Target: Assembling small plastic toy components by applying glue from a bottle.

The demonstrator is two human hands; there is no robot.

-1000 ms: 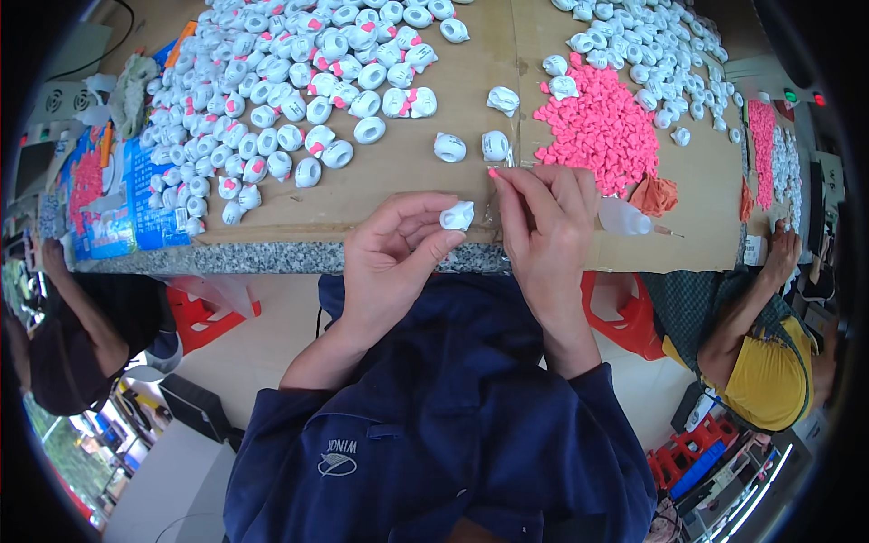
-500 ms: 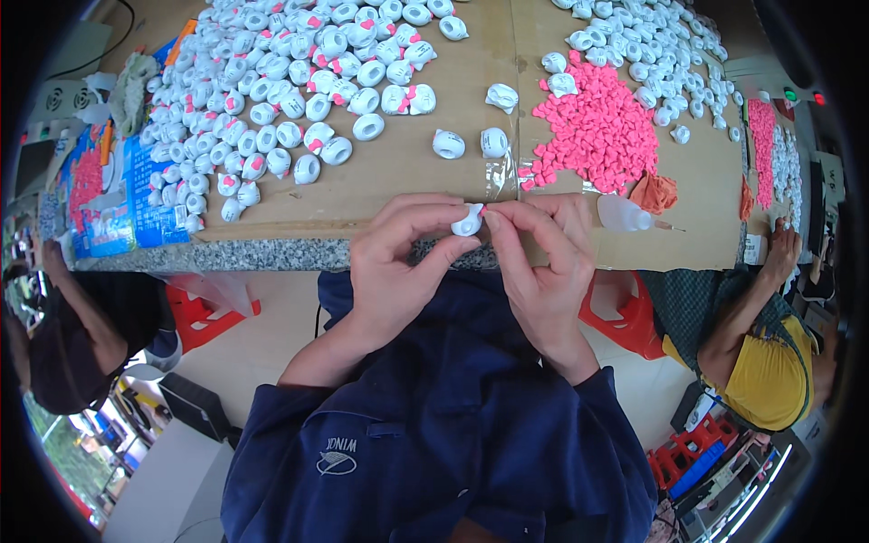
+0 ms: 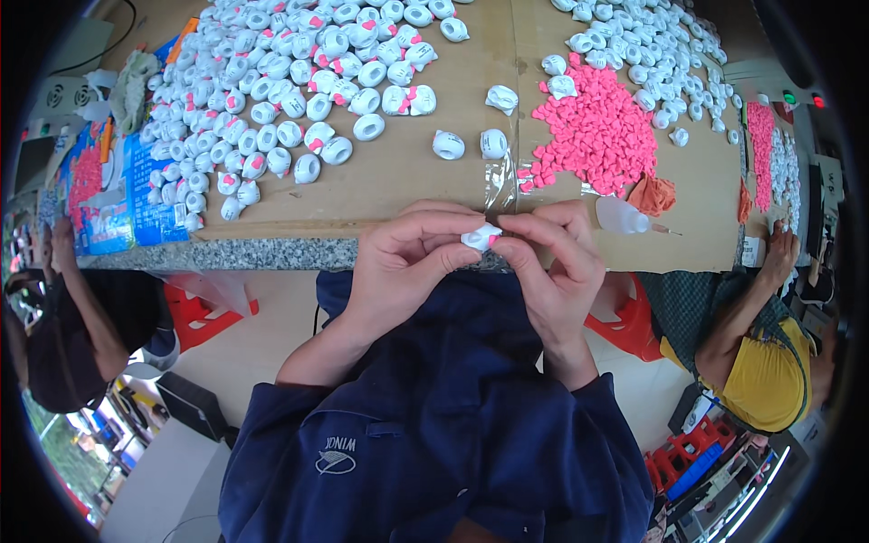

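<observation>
Over the near edge of the table, my left hand [image 3: 391, 271] is closed, its thumb and fingers pinching a small white toy head [image 3: 478, 236]. A bright pink bow [image 3: 493, 241] shows at the head's right side. My right hand [image 3: 559, 276] is closed too, thumb and forefinger on the bow end of the same head. Just beyond lie two loose white heads, one [image 3: 448, 145] beside the other [image 3: 493, 143]. To the right is a heap of pink bows [image 3: 597, 127].
White heads, many with bows, form a large pile [image 3: 299, 81] at left; another pile [image 3: 634, 45] sits far right. A translucent bottle [image 3: 621, 216] with a thin tip lies near an orange cloth [image 3: 654, 193]. Co-workers sit either side, one in a yellow sleeve [image 3: 769, 380].
The white head has turned in my fingers and shifted slightly right and down. My right hand has moved a little right. The left co-worker's hands have come up to the table.
</observation>
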